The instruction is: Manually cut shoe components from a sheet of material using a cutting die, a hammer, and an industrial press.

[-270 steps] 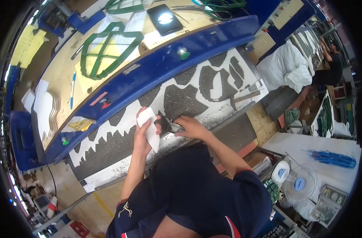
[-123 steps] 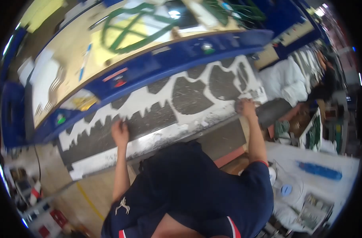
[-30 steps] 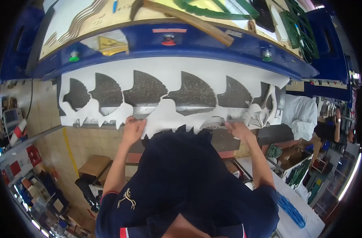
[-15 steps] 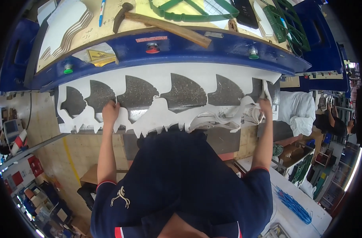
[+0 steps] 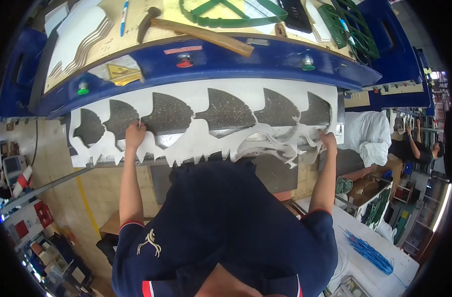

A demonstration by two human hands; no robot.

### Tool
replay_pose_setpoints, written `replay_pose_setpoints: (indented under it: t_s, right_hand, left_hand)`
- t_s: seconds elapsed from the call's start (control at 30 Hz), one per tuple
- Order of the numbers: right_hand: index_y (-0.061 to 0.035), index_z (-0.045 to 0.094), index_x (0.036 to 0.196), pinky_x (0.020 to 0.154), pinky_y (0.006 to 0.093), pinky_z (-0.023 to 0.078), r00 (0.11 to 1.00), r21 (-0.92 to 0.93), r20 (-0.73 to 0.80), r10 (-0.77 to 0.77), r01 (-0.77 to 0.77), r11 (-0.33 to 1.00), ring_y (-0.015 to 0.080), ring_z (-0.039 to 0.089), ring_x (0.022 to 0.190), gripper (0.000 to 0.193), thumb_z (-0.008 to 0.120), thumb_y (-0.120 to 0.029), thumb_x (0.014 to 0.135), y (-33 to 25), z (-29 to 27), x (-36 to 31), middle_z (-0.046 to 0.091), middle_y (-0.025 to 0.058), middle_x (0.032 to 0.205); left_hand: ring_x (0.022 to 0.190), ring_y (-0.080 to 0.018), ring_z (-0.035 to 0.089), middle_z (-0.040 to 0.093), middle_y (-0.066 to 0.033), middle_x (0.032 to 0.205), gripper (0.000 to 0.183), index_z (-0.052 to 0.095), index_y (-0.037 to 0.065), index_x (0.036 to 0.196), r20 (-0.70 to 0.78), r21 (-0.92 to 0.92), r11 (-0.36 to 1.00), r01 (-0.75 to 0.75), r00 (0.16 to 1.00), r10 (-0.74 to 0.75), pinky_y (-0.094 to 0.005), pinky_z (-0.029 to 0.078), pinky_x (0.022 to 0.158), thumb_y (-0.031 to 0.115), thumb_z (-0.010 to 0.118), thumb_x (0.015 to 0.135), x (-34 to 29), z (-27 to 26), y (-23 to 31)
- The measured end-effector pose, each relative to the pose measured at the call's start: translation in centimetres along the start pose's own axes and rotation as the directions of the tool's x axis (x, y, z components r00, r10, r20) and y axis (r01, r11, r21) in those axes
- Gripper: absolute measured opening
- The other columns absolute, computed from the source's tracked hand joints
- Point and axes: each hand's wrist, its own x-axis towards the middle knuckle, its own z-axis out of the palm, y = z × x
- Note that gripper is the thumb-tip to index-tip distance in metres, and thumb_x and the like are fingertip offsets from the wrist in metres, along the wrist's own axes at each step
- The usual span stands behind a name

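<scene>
A long white sheet (image 5: 179,143) with several fan-shaped cut-outs lies across the dark metal bed (image 5: 170,114) of a blue machine. Through the cut-outs the scuffed bed shows. My left hand (image 5: 135,134) is closed on a narrow strip of the sheet between two cut-outs at left. At the right end my right hand (image 5: 328,140) pinches the sheet's edge below the last cut-out. Between my hands, on the right half, the sheet's near edge is folded and bunched in loose strips.
Above the bed runs a blue machine beam (image 5: 161,64) with a red button (image 5: 185,61) and green buttons. On its top lie a hammer (image 5: 201,35), a green strip-shaped frame (image 5: 236,21), a pen and stacked white pieces (image 5: 85,30). White cloth (image 5: 368,136) sits at right; another person works beyond.
My right hand has moved slightly down, and the sheet's right end lies flatter with its last cut-out opened out. My left hand keeps its hold on the strip.
</scene>
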Motion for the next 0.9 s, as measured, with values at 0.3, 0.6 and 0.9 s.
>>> replay_pose_setpoints:
  t_s: [0.3, 0.6, 0.9]
  right_hand:
    - [-0.0053, 0.070, 0.089, 0.071, 0.0498, 0.053, 0.735, -0.265, -0.375, -0.565, 0.500, 0.825, 0.0417, 0.067, 0.082, 0.032, 0.061, -0.036, 0.088, -9.6, 6.9, 2.4, 0.069, 0.0230, 0.087]
    - [-0.0035, 0.062, 0.099, 0.074, 0.0563, 0.052, 0.855, -0.341, -0.195, -0.481, 0.400, 0.850, 0.0453, 0.068, 0.085, 0.050, 0.030, -0.041, 0.105, -10.1, 4.7, -1.4, 0.070, 0.0260, 0.088]
    - [-0.0026, 0.060, 0.107, 0.080, 0.0573, 0.050, 0.920, -0.285, -0.052, -0.388, 0.358, 0.889, 0.0472, 0.065, 0.093, 0.047, 0.030, -0.039, 0.104, -7.2, 5.6, -3.0, 0.068, 0.0291, 0.095]
  left_hand:
    - [0.079, -0.0434, 0.064, 0.066, -0.0214, 0.080, 0.039, 0.066, 0.003, 0.094, -0.172, 0.258, 0.960, -0.107, 0.973, 0.155, -0.0557, 0.047, 0.071, 0.033, 0.042, 0.102, -1.0, 4.1, -1.7]
    - [0.072, -0.0445, 0.066, 0.067, -0.0243, 0.074, 0.040, 0.065, 0.006, 0.089, -0.289, 0.229, 0.961, 0.155, 0.954, -0.085, -0.0551, 0.052, 0.066, 0.035, 0.041, 0.102, -4.6, 2.5, 3.4]
    - [0.076, -0.0452, 0.066, 0.067, -0.0251, 0.078, 0.040, 0.065, 0.008, 0.093, -0.213, 0.167, 0.954, 0.250, 0.954, -0.212, -0.0568, 0.051, 0.069, 0.040, 0.042, 0.102, -7.3, 4.5, 2.5]
